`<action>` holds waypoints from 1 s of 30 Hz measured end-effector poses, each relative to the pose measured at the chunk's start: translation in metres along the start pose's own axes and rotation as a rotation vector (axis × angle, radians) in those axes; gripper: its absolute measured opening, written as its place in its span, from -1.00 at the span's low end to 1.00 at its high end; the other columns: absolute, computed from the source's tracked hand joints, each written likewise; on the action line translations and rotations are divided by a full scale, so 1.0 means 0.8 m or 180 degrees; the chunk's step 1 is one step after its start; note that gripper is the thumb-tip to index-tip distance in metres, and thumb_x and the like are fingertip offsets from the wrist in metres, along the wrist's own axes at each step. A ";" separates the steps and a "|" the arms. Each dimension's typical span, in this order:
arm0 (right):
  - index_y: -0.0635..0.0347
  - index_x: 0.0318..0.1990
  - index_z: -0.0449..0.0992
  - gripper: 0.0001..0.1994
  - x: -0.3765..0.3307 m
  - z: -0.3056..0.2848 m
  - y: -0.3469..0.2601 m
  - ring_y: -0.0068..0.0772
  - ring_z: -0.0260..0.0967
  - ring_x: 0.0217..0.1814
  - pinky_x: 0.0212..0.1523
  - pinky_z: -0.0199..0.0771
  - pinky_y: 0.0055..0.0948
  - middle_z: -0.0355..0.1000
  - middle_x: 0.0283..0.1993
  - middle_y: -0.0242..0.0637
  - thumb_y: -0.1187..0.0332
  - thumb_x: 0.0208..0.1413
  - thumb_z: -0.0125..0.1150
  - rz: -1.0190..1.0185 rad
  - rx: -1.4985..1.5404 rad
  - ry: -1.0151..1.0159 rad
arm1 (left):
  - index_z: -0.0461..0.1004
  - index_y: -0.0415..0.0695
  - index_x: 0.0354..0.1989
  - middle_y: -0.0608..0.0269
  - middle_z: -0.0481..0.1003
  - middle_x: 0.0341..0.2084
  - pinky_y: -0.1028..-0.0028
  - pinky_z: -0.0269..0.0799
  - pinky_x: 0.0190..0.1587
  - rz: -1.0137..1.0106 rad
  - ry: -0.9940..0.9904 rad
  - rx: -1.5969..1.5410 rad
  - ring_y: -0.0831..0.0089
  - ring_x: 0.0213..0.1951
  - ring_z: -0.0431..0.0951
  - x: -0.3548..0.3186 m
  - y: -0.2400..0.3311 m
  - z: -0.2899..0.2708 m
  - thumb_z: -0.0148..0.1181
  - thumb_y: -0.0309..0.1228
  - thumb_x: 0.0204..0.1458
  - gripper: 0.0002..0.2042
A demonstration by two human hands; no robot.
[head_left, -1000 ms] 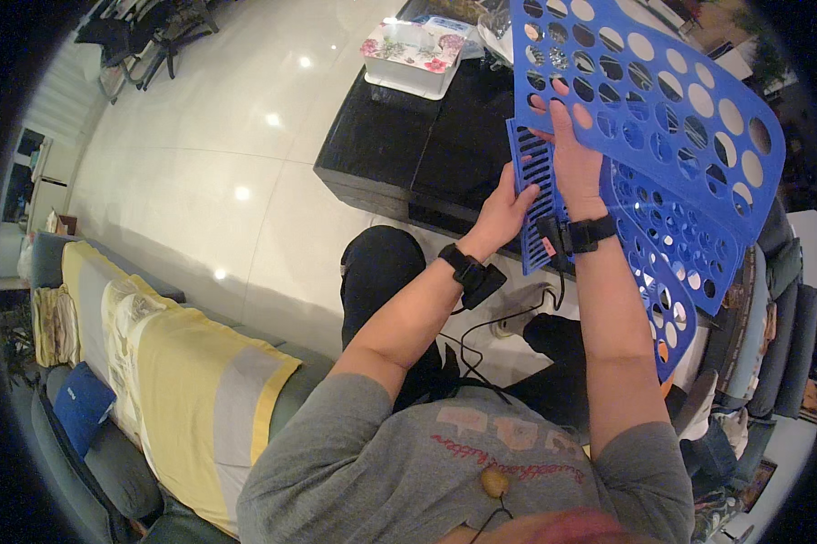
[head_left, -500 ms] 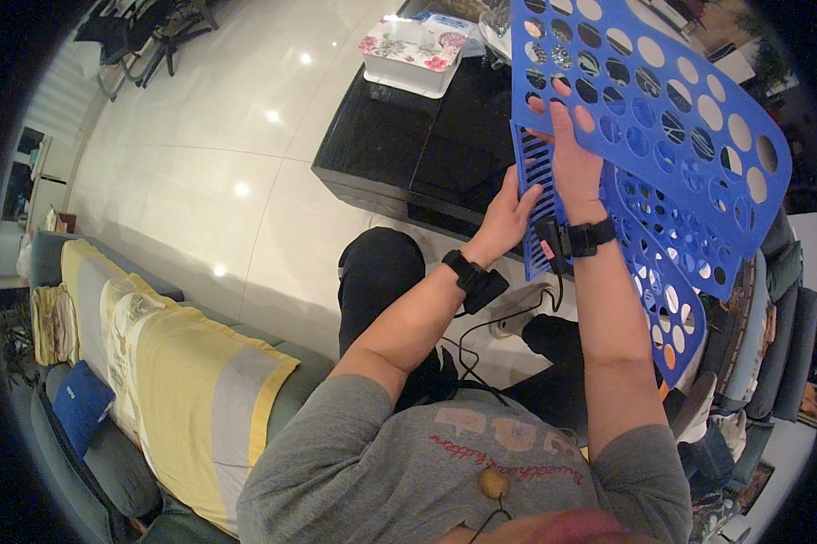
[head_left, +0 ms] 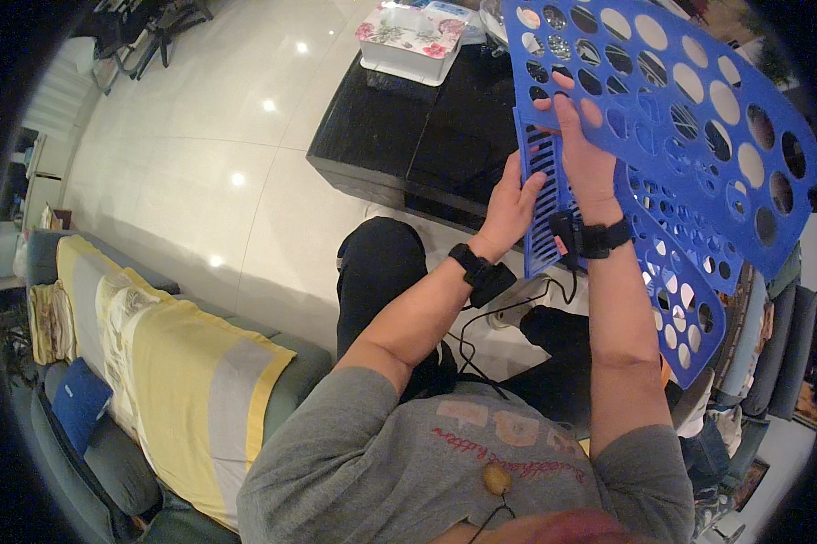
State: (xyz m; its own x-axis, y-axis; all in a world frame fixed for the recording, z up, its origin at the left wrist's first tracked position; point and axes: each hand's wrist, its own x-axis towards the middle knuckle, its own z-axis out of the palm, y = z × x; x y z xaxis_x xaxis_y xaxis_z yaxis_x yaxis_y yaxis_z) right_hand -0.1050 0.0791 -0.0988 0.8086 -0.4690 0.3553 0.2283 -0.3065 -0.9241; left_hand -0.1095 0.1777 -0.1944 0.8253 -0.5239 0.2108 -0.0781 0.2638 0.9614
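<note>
Both hands (head_left: 553,181) grip a blue perforated folding board (head_left: 689,118) above a black table (head_left: 408,136).

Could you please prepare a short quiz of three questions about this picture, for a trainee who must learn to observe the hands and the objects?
1. True or false: both hands touch the blue perforated folding board.
2. What lies on the black low table? A) a floral-lidded box B) a laptop C) a shoe
3. What is worn on each wrist?

Key:
1. True; the left hand and right hand are both on it.
2. A, the floral-lidded box.
3. A black band.
</note>
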 end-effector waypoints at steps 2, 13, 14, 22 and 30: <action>0.19 0.07 0.40 -0.71 0.002 -0.003 -0.003 -0.50 0.44 -0.15 -0.20 0.54 -0.49 0.48 -0.24 -0.28 0.36 0.23 -0.02 -0.0092 -0.0447 -0.0179 | 0.16 -0.17 0.15 -0.03 0.42 -0.06 0.36 0.33 0.00 -0.0075 -0.0044 0.0008 0.16 -0.04 0.46 0.000 0.000 0.000 -0.05 -0.37 0.17 -0.62; 0.16 0.04 0.41 -0.72 -0.004 0.003 -0.004 -0.52 0.46 -0.22 -0.29 0.56 -0.54 0.47 -0.29 -0.29 0.43 0.18 0.00 0.0235 -0.0108 0.0202 | 0.12 -0.17 0.17 -0.09 0.44 -0.10 0.33 0.37 -0.04 -0.0109 -0.0106 0.0019 0.07 -0.07 0.48 -0.005 -0.002 0.004 -0.05 -0.36 0.18 -0.60; 0.18 0.06 0.39 -0.71 -0.005 0.001 -0.005 -0.51 0.45 -0.20 -0.26 0.56 -0.52 0.46 -0.28 -0.29 0.43 0.19 0.01 0.0269 -0.0128 0.0192 | 0.12 -0.17 0.16 -0.10 0.44 -0.10 0.33 0.37 -0.05 -0.0134 -0.0122 0.0001 0.07 -0.07 0.48 -0.005 -0.003 0.004 -0.05 -0.36 0.18 -0.60; 0.15 0.05 0.39 -0.60 0.007 -0.002 -0.001 -0.59 0.38 -0.36 -0.35 0.46 -0.57 0.41 -0.37 -0.34 0.51 0.00 0.20 0.0166 -0.0454 -0.0068 | 0.14 -0.17 0.15 -0.10 0.46 -0.15 0.30 0.38 -0.09 0.0015 -0.0003 0.0061 0.06 -0.09 0.49 -0.004 -0.001 0.004 -0.06 -0.36 0.18 -0.62; 0.12 -0.01 0.43 -0.60 -0.026 -0.005 0.022 -0.63 0.30 -0.38 -0.32 0.37 -0.56 0.34 -0.37 -0.43 0.51 -0.09 0.24 0.0317 -0.1009 -0.0237 | 0.21 -0.18 0.11 -0.05 0.46 -0.16 0.33 0.38 -0.11 0.0114 0.0228 0.0044 0.08 -0.14 0.50 0.008 -0.007 -0.007 -0.08 -0.37 0.19 -0.67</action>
State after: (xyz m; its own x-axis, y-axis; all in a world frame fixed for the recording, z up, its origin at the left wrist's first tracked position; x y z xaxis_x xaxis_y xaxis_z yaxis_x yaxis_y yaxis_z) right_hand -0.1199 0.0798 -0.1219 0.8586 -0.4513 0.2433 -0.0245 -0.5100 -0.8598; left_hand -0.1010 0.1772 -0.1995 0.8597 -0.4549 0.2324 -0.1156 0.2699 0.9559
